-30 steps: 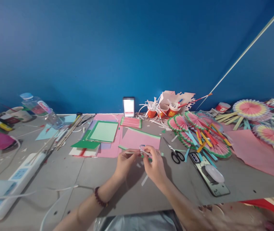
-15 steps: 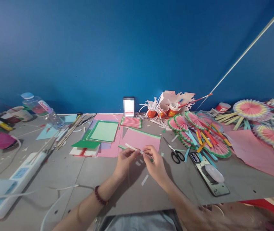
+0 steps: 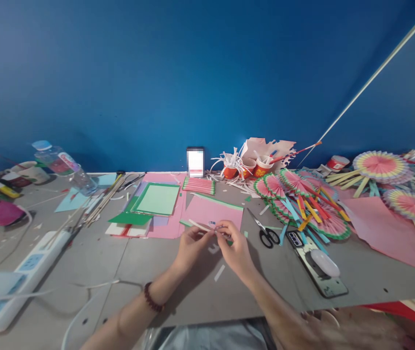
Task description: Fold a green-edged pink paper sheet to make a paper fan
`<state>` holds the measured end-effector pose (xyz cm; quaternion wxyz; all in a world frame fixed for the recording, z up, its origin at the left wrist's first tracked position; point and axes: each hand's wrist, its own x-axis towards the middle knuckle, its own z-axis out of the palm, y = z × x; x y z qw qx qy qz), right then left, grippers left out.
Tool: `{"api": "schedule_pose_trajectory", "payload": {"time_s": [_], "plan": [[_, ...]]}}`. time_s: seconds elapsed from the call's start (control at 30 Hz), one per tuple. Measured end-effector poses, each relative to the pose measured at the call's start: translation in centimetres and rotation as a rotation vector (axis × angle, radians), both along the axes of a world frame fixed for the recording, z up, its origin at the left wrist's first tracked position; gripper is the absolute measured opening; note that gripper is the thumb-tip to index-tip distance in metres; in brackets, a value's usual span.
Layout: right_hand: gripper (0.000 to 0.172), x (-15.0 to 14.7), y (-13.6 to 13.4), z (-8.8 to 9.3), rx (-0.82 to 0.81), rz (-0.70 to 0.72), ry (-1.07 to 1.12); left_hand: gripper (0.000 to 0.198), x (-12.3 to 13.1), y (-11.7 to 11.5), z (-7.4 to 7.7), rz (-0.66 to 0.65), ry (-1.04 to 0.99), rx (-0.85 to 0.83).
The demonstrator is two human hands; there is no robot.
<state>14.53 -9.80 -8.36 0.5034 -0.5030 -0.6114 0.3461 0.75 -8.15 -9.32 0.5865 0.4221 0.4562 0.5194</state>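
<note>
Holds a thin pale strip (image 3: 199, 225) just below the middle of the frame, over a pink sheet (image 3: 213, 210) with a green edge. Pinches it with the left hand (image 3: 189, 249), with thumb and first finger pressed together and the other fingers curled in. Pinches at the strip's lower right end with the right hand (image 3: 234, 249), also with thumb and finger tips close together. Cannot see the very end of the strip behind the finger tips. Shows a tiny bluish bit (image 3: 212, 222) right by the right finger tips, too small to name. Wears a dark red bracelet (image 3: 152, 297) on the left wrist.

Has a white scrap (image 3: 219, 273) lying on the gray tabletop (image 3: 138, 262), a little below the hands. Has scissors (image 3: 269, 236) with black handles just right of the right hand, and farther right a phone (image 3: 304, 249) with a white case (image 3: 324, 263) on top. Shows a heap of pink and green paper fans (image 3: 297, 182) right of the middle, and round paper fans (image 3: 379, 165) near the right edge. Shows red cups (image 3: 261, 169) by the blue wall (image 3: 193, 73), and a small lit screen (image 3: 195, 164) nearby. Has a light green sheet (image 3: 157, 199) left of the middle, a clear bottle (image 3: 68, 162) at the left, and a white power strip (image 3: 28, 265) at the lower left.
</note>
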Motion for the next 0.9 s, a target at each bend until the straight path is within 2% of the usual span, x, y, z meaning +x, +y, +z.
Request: {"api": "schedule_pose_trajectory", "payload": {"time_s": [0.23,0.53,0.73,0.9], "plan": [[0.016,0.0,-0.1,0.3,0.021,-0.033,-0.030,0.014,-0.2,0.1,-0.5,-0.004,0.080,0.183],[0.019,0.1,-0.1,0.2,0.022,-0.031,0.000,0.012,0.0,-0.3,-0.3,0.047,0.188,0.301],[0.019,-0.1,-0.5,-0.1,0.010,-0.029,0.105,0.008,-0.3,-1.2,0.1,0.068,0.337,0.556],[0.016,-0.7,-1.3,-0.1,0.045,-0.041,0.144,0.011,-0.8,-1.5,0.5,0.083,0.456,0.853]]}}
